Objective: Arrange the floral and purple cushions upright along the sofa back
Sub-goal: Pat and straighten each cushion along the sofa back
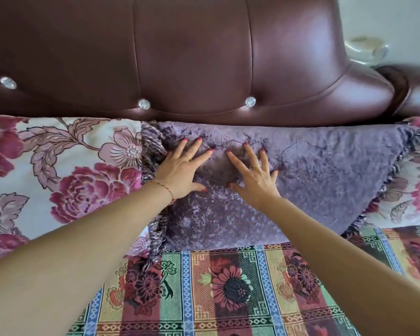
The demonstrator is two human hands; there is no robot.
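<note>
- Below our hands (218,173), we see open striped seat cover (228,287).
- Floral cushions (58,170) crowd both sides; sofa back (192,64) blocks beyond.

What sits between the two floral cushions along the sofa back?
In the head view, the purple cushion sits between the left floral cushion and the right floral cushion, with both hands pressed flat on it: left hand, right hand.

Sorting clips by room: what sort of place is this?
Probably a home living room: a tufted leather sofa back, a purple cushion beside a floral cushion, and a patterned seat cover.
</note>
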